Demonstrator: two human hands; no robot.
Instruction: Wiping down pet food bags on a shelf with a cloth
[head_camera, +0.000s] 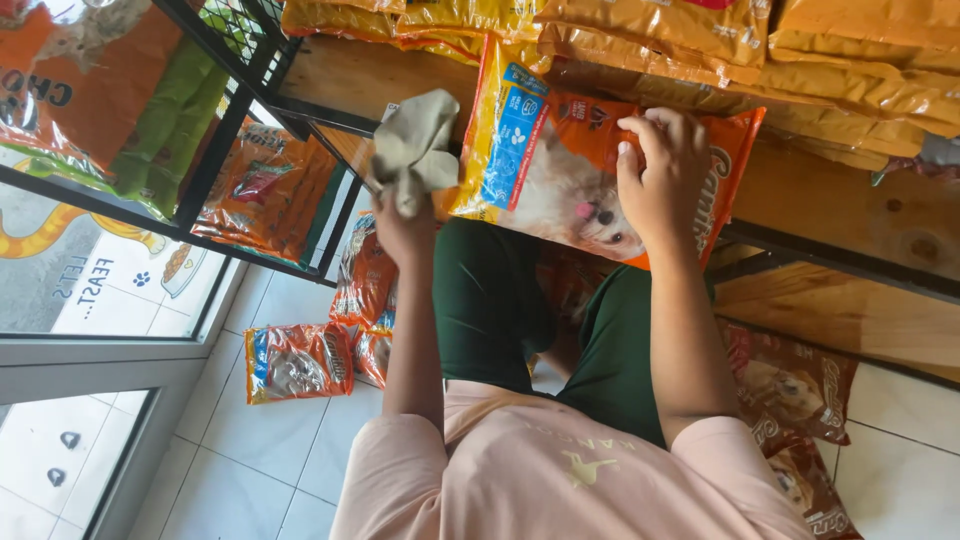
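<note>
The orange pet-food bag (590, 170) is held upright at the front edge of the wooden shelf (850, 200), above the lap in dark green trousers. Its long axis is laid across the picture, from the blue panel at one end to the end pinned under the right hand (662, 175). The right hand's grip is closed over the bag's face, fingers spread flat and curled over its edge, so the bag is steadied there. The grey cloth (415, 150) is bunched in the left hand (402, 225), whose grip is shut around it; the cloth is seen just beside the bag's blue end, touching or nearly so. The left hand is therefore the nearer one to the bag's free end. Both forearms are stretched forward, wrists raised. More bags are stacked above on the shelf (650, 30) and one is lying on the tiled floor (298, 360).
</note>
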